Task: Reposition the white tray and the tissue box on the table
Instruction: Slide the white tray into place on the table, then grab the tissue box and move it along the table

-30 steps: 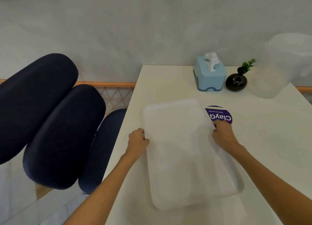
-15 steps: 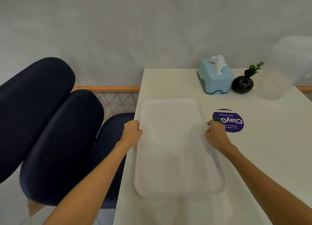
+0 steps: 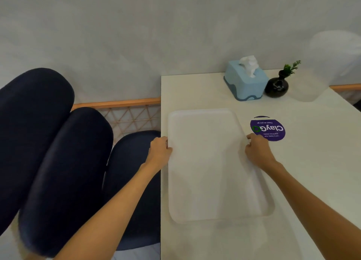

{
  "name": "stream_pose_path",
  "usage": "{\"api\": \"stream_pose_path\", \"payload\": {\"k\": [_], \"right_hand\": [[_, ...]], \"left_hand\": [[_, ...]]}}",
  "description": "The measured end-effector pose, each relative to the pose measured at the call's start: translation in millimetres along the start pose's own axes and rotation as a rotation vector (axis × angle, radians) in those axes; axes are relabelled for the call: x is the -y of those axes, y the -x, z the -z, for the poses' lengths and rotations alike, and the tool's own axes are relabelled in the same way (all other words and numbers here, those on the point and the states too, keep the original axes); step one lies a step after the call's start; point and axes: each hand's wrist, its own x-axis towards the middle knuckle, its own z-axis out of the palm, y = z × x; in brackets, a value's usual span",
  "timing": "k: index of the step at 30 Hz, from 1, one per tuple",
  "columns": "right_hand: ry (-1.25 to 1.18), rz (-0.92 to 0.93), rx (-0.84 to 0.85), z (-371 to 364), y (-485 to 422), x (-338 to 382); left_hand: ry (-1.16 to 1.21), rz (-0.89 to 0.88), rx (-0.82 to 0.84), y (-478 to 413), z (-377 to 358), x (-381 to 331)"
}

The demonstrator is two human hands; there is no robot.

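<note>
A white tray [image 3: 211, 166] lies flat on the white table [image 3: 312, 181], its long side running away from me along the table's left edge. My left hand [image 3: 159, 152] grips the tray's left rim and my right hand [image 3: 256, 152] grips its right rim. A light blue tissue box [image 3: 245, 84] with a white tissue sticking out stands at the far side of the table, apart from the tray.
A small black vase [image 3: 277, 86] with a green sprig stands right of the tissue box. A purple round sticker [image 3: 267, 129] lies by my right hand. A translucent container [image 3: 328, 64] sits at the far right. Dark blue chair cushions [image 3: 58, 152] are left of the table.
The tray has turned from tilted to square with the table and has slid left to the table's edge, uncovering the purple sticker. Both hands stayed on its rims.
</note>
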Motion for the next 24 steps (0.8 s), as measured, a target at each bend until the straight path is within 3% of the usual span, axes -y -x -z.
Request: {"api": "stream_pose_path", "payload": {"k": [6, 14, 19, 24], "right_hand": [[-0.060, -0.048, 0.025, 23, -10, 1], [-0.166, -0.070, -0.020, 63, -64, 2], [-0.362, -0.067, -0.063, 73, -120, -5], [-0.640, -0.082, -0.147, 65, -169, 0]], "left_hand": [[-0.071, 0.074, 0.016, -17, 12, -10], [0.000, -0.085, -0.040, -94, -1, -95], [-0.094, -0.250, 0.020, -158, -41, -168], [-0.027, -0.305, -0.071, -217, -80, -235]]}}
